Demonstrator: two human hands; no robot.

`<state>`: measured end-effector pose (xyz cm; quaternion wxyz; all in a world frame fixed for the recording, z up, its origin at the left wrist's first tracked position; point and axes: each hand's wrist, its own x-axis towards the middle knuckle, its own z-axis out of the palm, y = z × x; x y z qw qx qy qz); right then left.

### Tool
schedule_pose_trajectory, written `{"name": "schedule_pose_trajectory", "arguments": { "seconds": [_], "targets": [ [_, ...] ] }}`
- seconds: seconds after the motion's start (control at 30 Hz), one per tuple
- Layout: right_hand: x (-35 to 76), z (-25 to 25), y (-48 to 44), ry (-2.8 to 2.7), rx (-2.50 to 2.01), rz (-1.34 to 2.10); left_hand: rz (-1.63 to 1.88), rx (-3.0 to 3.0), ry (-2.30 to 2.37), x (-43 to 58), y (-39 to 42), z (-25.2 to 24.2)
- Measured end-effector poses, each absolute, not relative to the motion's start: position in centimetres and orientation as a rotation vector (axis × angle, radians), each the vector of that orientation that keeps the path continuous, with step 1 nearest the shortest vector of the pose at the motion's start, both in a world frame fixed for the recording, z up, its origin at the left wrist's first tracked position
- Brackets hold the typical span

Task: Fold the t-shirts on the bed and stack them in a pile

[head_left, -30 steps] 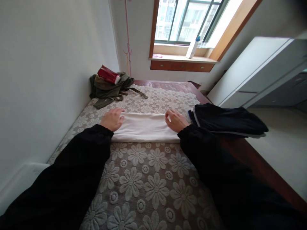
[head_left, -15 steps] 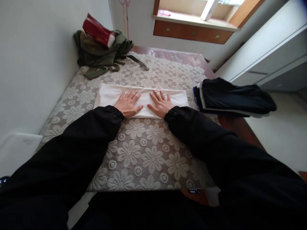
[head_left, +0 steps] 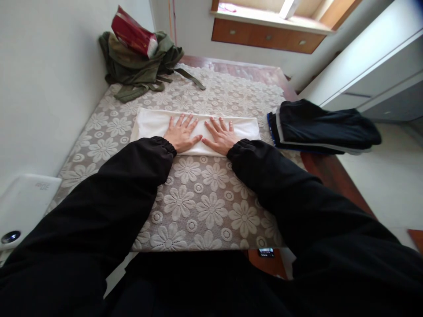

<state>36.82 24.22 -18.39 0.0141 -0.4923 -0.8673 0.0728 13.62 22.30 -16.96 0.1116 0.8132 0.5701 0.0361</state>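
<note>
A white cloth, folded into a long flat strip, lies across the table in front of me. My left hand rests flat on it, left of its middle, with the fingers spread. Just to the right, my right hand presses on the same cloth, fingers apart too. The two thumbs nearly meet near the cloth's centre. What kind of garment the white cloth is, I cannot tell. Under it spreads a lace tablecloth with a flower pattern.
A stack of folded dark clothes hangs over the table's right edge. At the back left sits a green backpack with a red bag on top. A white device stands at the left, and a phone lies below the front edge.
My left hand has slid slightly to the right, bringing its thumb closer to the right one. The view has tilted down a little, and more of the white device shows.
</note>
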Motion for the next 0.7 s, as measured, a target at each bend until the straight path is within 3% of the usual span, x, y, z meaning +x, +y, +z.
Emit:
{"name": "schedule_pose_trajectory", "arguments": {
  "seconds": [0.7],
  "targets": [
    [36.8,-17.7,24.3,-2.735,-1.536,0.167,0.07,2.432,1.641,13.7,22.3,-16.8]
  ]
}}
